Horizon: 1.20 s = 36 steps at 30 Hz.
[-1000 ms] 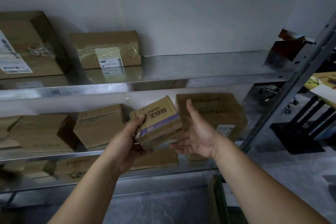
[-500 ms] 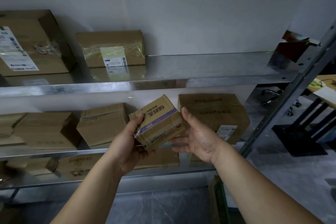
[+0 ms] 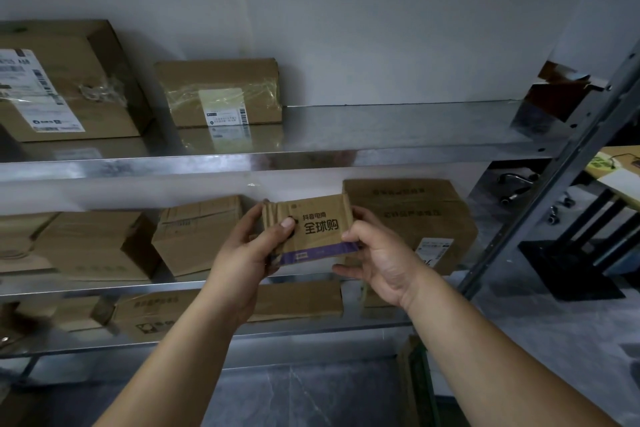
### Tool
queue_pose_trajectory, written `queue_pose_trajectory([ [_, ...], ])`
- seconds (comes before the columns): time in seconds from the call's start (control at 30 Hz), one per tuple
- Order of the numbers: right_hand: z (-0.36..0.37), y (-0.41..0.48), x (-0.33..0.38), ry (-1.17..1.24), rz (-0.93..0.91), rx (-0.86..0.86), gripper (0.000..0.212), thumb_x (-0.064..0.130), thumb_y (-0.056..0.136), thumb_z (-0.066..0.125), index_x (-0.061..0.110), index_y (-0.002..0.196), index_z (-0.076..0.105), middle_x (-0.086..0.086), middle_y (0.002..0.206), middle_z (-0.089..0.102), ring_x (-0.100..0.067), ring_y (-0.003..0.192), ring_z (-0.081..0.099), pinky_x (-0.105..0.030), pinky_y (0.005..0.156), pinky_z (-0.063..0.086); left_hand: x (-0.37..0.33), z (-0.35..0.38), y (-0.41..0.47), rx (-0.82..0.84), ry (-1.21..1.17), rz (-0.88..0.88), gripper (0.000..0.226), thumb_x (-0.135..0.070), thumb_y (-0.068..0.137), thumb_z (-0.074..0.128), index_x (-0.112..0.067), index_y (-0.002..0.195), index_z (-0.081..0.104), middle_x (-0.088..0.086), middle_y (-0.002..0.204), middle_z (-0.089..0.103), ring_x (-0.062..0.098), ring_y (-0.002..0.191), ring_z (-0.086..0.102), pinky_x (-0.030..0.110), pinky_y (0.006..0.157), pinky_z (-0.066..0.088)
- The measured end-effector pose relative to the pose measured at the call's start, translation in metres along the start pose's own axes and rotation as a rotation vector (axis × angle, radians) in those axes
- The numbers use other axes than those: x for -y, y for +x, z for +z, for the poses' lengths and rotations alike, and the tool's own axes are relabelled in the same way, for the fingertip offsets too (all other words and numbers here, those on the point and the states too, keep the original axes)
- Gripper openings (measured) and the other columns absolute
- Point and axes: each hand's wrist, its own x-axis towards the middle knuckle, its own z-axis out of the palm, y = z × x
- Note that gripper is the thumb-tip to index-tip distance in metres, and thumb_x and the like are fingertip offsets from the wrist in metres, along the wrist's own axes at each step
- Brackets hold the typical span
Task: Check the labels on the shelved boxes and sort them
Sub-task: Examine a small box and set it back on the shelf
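Note:
A small cardboard box [image 3: 317,230] with black printed characters and a purple tape strip is held up in front of the middle shelf. My left hand [image 3: 247,255] grips its left side, thumb on the printed face. My right hand [image 3: 377,258] grips its right edge. Behind it on the middle shelf stands a larger box [image 3: 415,211] with a white label at its lower right. The top shelf [image 3: 381,146] carries a taped box [image 3: 221,94] with a white label and a big labelled box [image 3: 59,87] at far left.
More brown boxes [image 3: 197,236] fill the middle shelf on the left, and flat boxes [image 3: 298,300] lie on the lower shelf. A slanted metal upright [image 3: 554,177] bounds the rack on the right. A cardboard piece [image 3: 414,381] leans on the floor below.
The small box has been turned so its printed face is level and toward me. My right hand, which was open beside it, now grips its right edge. The view has shifted slightly.

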Motion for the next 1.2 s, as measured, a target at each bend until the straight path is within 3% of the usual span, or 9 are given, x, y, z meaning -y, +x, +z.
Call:
queue_pose_trajectory([
  [0.13, 0.003, -0.001, -0.001, 0.008, 0.001, 0.000, 0.057, 0.027, 0.077, 0.071, 0.030, 0.135, 0.066, -0.009, 0.121, 0.077, -0.040, 0.131, 0.066, -0.064, 0.111, 0.051, -0.002, -0.002, -0.002, -0.013, 0.016, 0.022, 0.093, -0.052, 0.077, 0.090, -0.027, 0.157, 0.050, 0.011, 0.129, 0.077, 0.031, 0.115, 0.077, 0.058, 0.110, 0.055],
  [0.27, 0.010, -0.004, -0.002, -0.042, -0.027, -0.055, 0.062, 0.032, 0.078, 0.074, 0.038, 0.139, 0.062, -0.006, 0.131, 0.076, -0.033, 0.129, 0.068, -0.066, 0.113, 0.050, -0.005, -0.001, -0.006, -0.104, 0.074, 0.090, 0.104, -0.063, 0.065, 0.093, -0.039, 0.156, 0.050, 0.005, 0.131, 0.076, 0.024, 0.111, 0.079, 0.052, 0.101, 0.062],
  [0.37, 0.020, -0.007, -0.004, -0.106, -0.138, -0.150, 0.071, 0.043, 0.073, 0.081, 0.045, 0.140, 0.057, 0.000, 0.142, 0.066, -0.025, 0.127, 0.068, -0.061, 0.112, 0.053, -0.005, 0.001, -0.011, -0.174, 0.162, 0.159, 0.105, -0.066, 0.064, 0.096, -0.044, 0.155, 0.048, -0.002, 0.137, 0.070, 0.019, 0.116, 0.076, 0.042, 0.090, 0.067],
  [0.43, 0.026, -0.008, -0.005, -0.140, -0.218, -0.179, 0.068, 0.038, 0.076, 0.084, 0.045, 0.138, 0.057, -0.001, 0.144, 0.061, -0.022, 0.124, 0.069, -0.056, 0.109, 0.058, -0.005, 0.002, -0.012, -0.216, 0.264, 0.182, 0.105, -0.075, 0.060, 0.093, -0.050, 0.152, 0.048, -0.007, 0.139, 0.066, 0.019, 0.122, 0.071, 0.042, 0.090, 0.067],
  [0.53, 0.033, -0.010, -0.005, -0.199, -0.261, -0.137, 0.061, 0.035, 0.085, 0.084, 0.049, 0.138, 0.056, 0.005, 0.138, 0.064, -0.011, 0.118, 0.071, -0.047, 0.108, 0.059, -0.009, 0.006, -0.016, -0.237, 0.305, 0.193, 0.096, -0.087, 0.066, 0.082, -0.053, 0.151, 0.049, -0.008, 0.143, 0.063, 0.020, 0.125, 0.067, 0.046, 0.093, 0.066],
  [0.67, 0.033, -0.011, 0.006, -0.168, -0.191, -0.116, 0.063, 0.072, 0.073, 0.089, 0.062, 0.129, 0.061, 0.016, 0.142, 0.067, -0.014, 0.129, 0.068, -0.054, 0.115, 0.052, -0.015, 0.009, -0.022, -0.216, 0.179, 0.233, 0.068, -0.091, 0.089, 0.050, -0.052, 0.144, 0.061, -0.019, 0.124, 0.074, 0.013, 0.117, 0.072, 0.047, 0.091, 0.066],
  [0.93, 0.028, -0.004, 0.008, -0.113, -0.134, -0.084, 0.063, 0.049, 0.072, 0.095, 0.044, 0.128, 0.067, 0.010, 0.121, 0.080, -0.020, 0.115, 0.076, -0.055, 0.112, 0.056, -0.030, 0.018, -0.033, -0.157, 0.139, 0.217, 0.049, -0.059, 0.108, 0.037, -0.036, 0.139, 0.068, -0.034, 0.109, 0.074, -0.007, 0.101, 0.072, 0.022, 0.069, 0.062],
  [1.07, 0.023, -0.004, 0.007, -0.088, -0.112, -0.077, 0.042, 0.027, 0.093, 0.080, 0.037, 0.131, 0.067, 0.006, 0.117, 0.081, -0.019, 0.109, 0.078, -0.040, 0.099, 0.063, -0.027, 0.020, -0.032, -0.153, 0.142, 0.196, 0.045, -0.060, 0.108, 0.039, -0.043, 0.137, 0.069, -0.032, 0.113, 0.073, -0.007, 0.105, 0.070, 0.024, 0.071, 0.063],
  [1.2, 0.018, -0.002, 0.006, -0.065, -0.095, -0.086, 0.042, 0.032, 0.093, 0.083, 0.038, 0.131, 0.067, 0.000, 0.125, 0.080, -0.026, 0.118, 0.075, -0.049, 0.106, 0.057, -0.026, 0.024, -0.030, -0.151, 0.133, 0.192, 0.046, -0.062, 0.105, 0.041, -0.046, 0.140, 0.066, -0.028, 0.115, 0.073, -0.006, 0.105, 0.070, 0.026, 0.073, 0.065],
])
